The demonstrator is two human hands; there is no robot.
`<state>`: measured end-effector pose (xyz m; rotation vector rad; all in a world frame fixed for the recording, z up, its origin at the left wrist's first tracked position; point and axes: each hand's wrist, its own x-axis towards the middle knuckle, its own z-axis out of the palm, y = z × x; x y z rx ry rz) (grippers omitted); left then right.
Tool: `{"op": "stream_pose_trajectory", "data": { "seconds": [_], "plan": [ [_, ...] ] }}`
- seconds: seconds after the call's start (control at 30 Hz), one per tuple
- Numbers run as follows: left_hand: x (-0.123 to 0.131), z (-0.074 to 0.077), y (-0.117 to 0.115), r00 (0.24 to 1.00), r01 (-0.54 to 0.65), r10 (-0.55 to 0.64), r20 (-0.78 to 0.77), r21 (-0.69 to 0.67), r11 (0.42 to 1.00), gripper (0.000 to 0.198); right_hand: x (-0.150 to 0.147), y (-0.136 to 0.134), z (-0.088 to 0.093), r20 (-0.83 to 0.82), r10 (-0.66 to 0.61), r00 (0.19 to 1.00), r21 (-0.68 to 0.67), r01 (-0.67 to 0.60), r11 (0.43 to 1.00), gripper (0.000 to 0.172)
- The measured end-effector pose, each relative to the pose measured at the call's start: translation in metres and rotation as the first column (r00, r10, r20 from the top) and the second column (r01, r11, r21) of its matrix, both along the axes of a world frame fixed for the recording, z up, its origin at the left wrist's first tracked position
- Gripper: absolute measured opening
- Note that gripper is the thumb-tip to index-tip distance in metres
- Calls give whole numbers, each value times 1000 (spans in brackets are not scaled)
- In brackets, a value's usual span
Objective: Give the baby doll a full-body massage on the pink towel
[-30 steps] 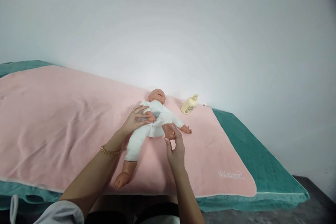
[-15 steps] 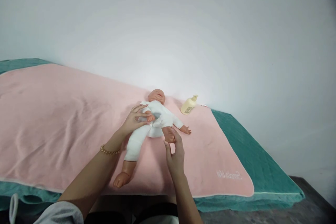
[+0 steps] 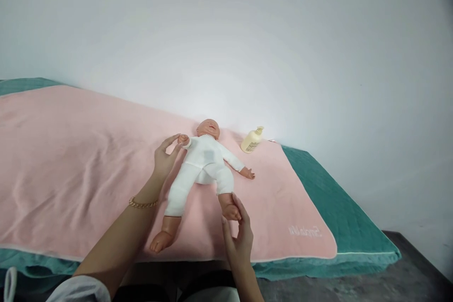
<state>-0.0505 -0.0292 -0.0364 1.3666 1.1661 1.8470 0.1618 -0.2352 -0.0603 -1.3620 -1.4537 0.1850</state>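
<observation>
White wall (image 3: 247, 33) fills the upper half of the view, and below it a bed (image 3: 329, 193) under a teal quilted cover runs from left to right. Over most of that cover lies a pink towel (image 3: 71, 160), with pale lettering (image 3: 305, 231) near its right front corner. A doll (image 3: 203, 160) in a white suit lies face up on the towel, right of its middle, head toward the wall and legs toward the front edge, arms spread.

The left grip (image 3: 163, 158), a bare hand with a gold bracelet (image 3: 142, 204) at the wrist, is narrow: thumb and forefinger curve round the doll's small hand (image 3: 183, 138) at the end of the sleeve, and the other fingers are loose.

The right grip (image 3: 238, 238) comes up from the front edge and holds the doll's foot (image 3: 230, 211) between thumb and fingers. The doll's other foot (image 3: 159, 241) rests bare on the towel beside the left forearm.

A cream bottle (image 3: 252, 140) lies tilted on the towel near the wall, just right of the doll's head and apart from both hands. Grey floor (image 3: 389, 283) shows at the lower right.
</observation>
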Motion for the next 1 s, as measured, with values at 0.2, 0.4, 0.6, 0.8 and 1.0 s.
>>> {"op": "stream_pose_trajectory", "data": {
  "seconds": [0.2,0.4,0.6,0.8,1.0],
  "plan": [
    [-10,-2,11,928,-46,76,365,-90,995,35,1,-20,-25,-4,-29,1000,-29,29,999,53],
    [-20,-16,20,728,-29,213,652,-282,959,25,-8,-26,-47,14,-25,1000,26,25,999,50],
    [-22,-23,26,636,-30,270,723,-326,945,24,-9,-29,-63,12,-23,1000,14,23,1000,49],
    [-23,-21,29,605,-30,308,734,-366,930,25,-10,-31,-64,-12,-11,1000,23,11,1000,46],
    [-22,-16,26,619,-16,305,723,-377,926,21,-16,-35,-58,-30,-14,999,-7,14,1000,44]
  ]
}}
